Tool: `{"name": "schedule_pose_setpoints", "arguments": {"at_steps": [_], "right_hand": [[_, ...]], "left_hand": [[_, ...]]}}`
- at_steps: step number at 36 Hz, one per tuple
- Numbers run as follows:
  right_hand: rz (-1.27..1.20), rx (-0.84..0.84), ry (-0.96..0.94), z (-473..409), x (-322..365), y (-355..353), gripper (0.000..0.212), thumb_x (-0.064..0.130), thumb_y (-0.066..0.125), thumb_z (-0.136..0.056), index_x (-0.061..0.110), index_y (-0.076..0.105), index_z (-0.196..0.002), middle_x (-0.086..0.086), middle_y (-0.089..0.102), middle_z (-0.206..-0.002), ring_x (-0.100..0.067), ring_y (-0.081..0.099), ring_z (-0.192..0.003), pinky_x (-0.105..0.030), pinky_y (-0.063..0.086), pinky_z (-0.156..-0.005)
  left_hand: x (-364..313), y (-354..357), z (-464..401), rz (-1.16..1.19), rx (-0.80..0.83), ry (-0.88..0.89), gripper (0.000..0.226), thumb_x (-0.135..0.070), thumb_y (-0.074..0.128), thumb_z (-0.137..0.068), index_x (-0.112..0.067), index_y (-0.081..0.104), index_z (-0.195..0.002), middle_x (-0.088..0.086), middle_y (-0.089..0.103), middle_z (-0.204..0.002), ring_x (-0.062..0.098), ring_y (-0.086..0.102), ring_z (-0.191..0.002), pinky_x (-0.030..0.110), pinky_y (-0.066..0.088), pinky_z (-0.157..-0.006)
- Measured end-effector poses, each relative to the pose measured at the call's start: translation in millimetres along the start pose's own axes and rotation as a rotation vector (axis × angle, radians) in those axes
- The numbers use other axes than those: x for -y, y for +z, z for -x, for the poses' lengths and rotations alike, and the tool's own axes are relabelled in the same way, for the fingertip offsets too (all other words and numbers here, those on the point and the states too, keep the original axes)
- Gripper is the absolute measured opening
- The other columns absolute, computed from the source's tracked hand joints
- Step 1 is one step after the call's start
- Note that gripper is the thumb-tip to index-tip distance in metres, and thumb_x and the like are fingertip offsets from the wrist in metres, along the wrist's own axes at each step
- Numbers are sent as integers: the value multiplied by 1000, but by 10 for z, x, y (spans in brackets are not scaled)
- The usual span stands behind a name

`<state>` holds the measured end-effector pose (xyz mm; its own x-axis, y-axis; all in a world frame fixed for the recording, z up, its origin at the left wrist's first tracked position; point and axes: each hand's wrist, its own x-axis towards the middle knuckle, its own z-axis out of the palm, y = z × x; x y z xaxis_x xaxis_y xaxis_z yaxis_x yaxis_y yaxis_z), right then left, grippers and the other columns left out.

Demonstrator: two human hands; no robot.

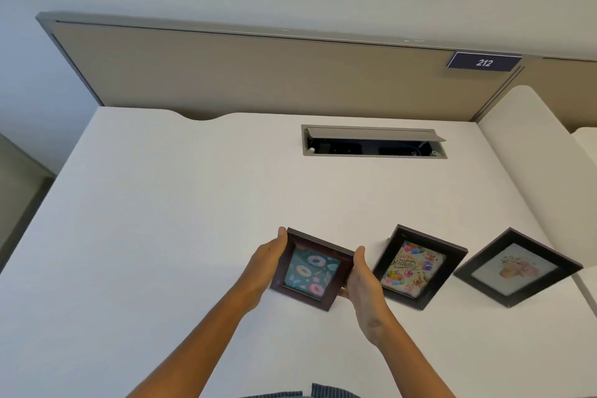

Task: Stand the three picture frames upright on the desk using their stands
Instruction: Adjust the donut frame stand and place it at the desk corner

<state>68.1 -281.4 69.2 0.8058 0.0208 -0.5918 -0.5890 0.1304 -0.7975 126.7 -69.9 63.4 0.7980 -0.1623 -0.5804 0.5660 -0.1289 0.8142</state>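
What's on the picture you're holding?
Pink donuts on dark teal, in the donut frame; head view shows it.

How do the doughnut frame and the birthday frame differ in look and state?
The doughnut frame is gripped at its sides by the left hand and right hand; the birthday frame stands untouched. The doughnut frame is brownish and squarer, the birthday frame black and taller. Both face the camera on the desk.

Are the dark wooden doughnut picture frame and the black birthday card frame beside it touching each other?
Apart. The head view shows the right hand and a strip of white desk between the doughnut picture frame and the birthday card frame.
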Motion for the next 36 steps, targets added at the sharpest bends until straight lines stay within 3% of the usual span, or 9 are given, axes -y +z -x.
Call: {"name": "schedule_pose_setpoints", "arguments": {"at_steps": [3, 9, 14, 17, 21, 25, 27, 32, 36], "right_hand": [[7, -1, -8, 13, 25, 12, 83, 101, 41, -81, 47, 72, -136, 11, 75, -142, -8, 70, -130, -56, 37, -125], [65, 46, -49, -97, 235, 239, 80, 102, 38, -82, 51, 73, -133, 12, 74, -142, -8, 68, -132, -56, 31, -128], [169, 109, -188, -144, 468, 525, 83, 91, 36, -95, 33, 69, -145, 9, 68, -151, -15, 56, -145, -57, 24, -130], [314, 157, -345, -210, 580, 670, 71, 73, 41, -103, 20, 68, -144, -1, 68, -149, -21, 55, -145, -54, 30, -129], [507, 248, -514, -303, 791, 880, 65, 67, 47, -105, 23, 62, -150, -1, 62, -154, -28, 52, -148, -50, 41, -123], [599, 348, -669, -420, 979, 1078, 67, 69, 49, -104, 24, 60, -153, 3, 54, -161, -31, 45, -154, -56, 39, -124], [618, 375, -712, -493, 1061, 1191, 66, 67, 49, -105, 24, 59, -154, 5, 53, -163, -32, 43, -155, -61, 38, -124], [610, 429, -733, -725, 1233, 1518, 64, 66, 48, -106, 23, 62, -151, 7, 56, -160, -30, 46, -153, -57, 39, -123], [531, 447, -645, -1008, 1356, 1845, 51, 54, 49, -107, 23, 69, -142, -1, 66, -147, -31, 56, -143, -49, 43, -118]], "left_hand": [[-29, 1, 27, 4, -4, 23, 74, -84, 32, -86, -35, 72, -125, -18, 81, -109, -6, 74, -97, 12, 50, -77], [-134, -208, 76, 96, -36, 87, 68, -80, 34, -89, -36, 72, -124, -18, 81, -110, -7, 74, -98, 3, 53, -67], [-190, -516, 151, 188, -35, 246, 78, -91, 35, -86, -42, 67, -138, -17, 69, -140, -3, 57, -134, 28, 40, -114], [-231, -698, 185, 210, -53, 423, 82, -82, 31, -97, -21, 61, -143, 2, 58, -154, 17, 37, -156, 48, 18, -132], [-305, -947, 218, 142, -132, 552, 70, -62, 25, -108, -8, 50, -144, 7, 53, -157, 29, 32, -159, 53, 23, -131], [-445, -1194, 303, 154, -197, 654, 61, -77, 30, -99, -48, 47, -150, -8, 40, -169, 20, 35, -158, 28, 39, -121], [-513, -1285, 341, 172, -223, 681, 60, -80, 32, -97, -52, 48, -148, -4, 35, -171, 16, 37, -157, 22, 41, -117], [-494, -1566, 255, 208, -311, 711, 83, -79, 32, -97, -16, 44, -150, -7, 44, -166, 16, 40, -155, 23, 41, -118], [-460, -1845, 95, 192, -449, 669, 56, -51, 23, -111, -14, 57, -135, 3, 63, -148, 27, 53, -146, 43, 37, -125]]}}
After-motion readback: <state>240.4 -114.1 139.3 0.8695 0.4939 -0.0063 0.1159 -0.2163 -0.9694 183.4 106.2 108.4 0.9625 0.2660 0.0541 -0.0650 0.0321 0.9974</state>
